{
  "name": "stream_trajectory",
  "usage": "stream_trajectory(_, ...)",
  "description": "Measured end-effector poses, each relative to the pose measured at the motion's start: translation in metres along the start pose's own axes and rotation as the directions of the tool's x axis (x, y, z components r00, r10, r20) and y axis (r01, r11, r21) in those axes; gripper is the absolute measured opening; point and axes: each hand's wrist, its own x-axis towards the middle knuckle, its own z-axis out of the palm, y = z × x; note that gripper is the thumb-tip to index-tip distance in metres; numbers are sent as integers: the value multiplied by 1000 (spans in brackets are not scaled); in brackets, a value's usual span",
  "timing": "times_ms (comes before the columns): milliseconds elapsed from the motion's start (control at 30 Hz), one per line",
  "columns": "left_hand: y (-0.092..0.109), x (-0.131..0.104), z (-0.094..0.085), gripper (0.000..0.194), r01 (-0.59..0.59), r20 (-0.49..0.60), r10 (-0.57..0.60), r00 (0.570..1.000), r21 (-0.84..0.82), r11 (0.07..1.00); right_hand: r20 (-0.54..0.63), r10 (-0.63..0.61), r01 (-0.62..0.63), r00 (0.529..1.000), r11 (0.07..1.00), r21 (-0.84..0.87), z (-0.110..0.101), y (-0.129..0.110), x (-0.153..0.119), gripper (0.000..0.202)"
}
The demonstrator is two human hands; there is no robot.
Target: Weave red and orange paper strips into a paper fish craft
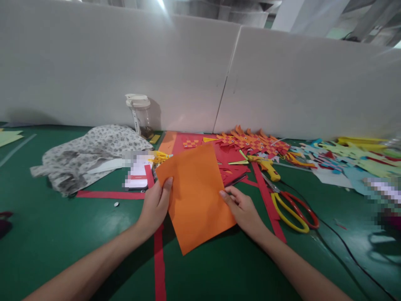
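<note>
An orange sheet of paper (197,196) is held up above the green table, tilted, its lower corner toward me. My left hand (156,202) pinches its left edge, thumb on the front face. On the opposite edge my right hand (242,207) grips it between thumb and fingers. Behind the sheet lie red paper (181,140) and several woven orange-and-red paper pieces (250,140), partly hidden by it. Red paper strips (159,263) lie on the table on both sides. Scissors (293,209) with red and yellow handles rest right of my right hand.
A yellow glue gun (266,166) with a black cord lies behind the scissors. Paper scraps (354,161) cover the back right. A patterned cloth (97,150), a phone (138,173) and a lidded jar (140,117) are at the left. A white partition (119,54) closes off the back.
</note>
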Motion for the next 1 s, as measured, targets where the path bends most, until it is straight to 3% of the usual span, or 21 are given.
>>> stream_trajectory(367,-3,-1,5,34,70,-1,-70,998,-78,995,-57,-15,17,998,999,41,0,-7,-2,39)
stream_trajectory(467,-3,0,6,34,138,36,-133,990,-192,972,-52,63,-53,997,984,169,-3,-3,1,46)
stream_trajectory(533,0,1,6,35,246,132,-215,968,-306,920,-59,168,-146,984,950,278,-6,0,3,50)
stream_trajectory(633,7,-1,4,39,464,397,-306,865,-402,790,-50,222,-182,974,889,420,-10,-2,5,43)
stream_trajectory(733,15,-5,1,41,599,634,-273,723,-379,706,-30,142,-108,989,857,503,-12,-10,4,39)
stream_trajectory(867,19,-11,-2,37,639,776,-196,599,-317,701,71,38,-73,997,804,590,-11,-16,2,47)
stream_trajectory(1000,15,-13,-1,36,653,850,-154,503,-257,712,97,-96,32,991,854,519,-14,-8,1,13)
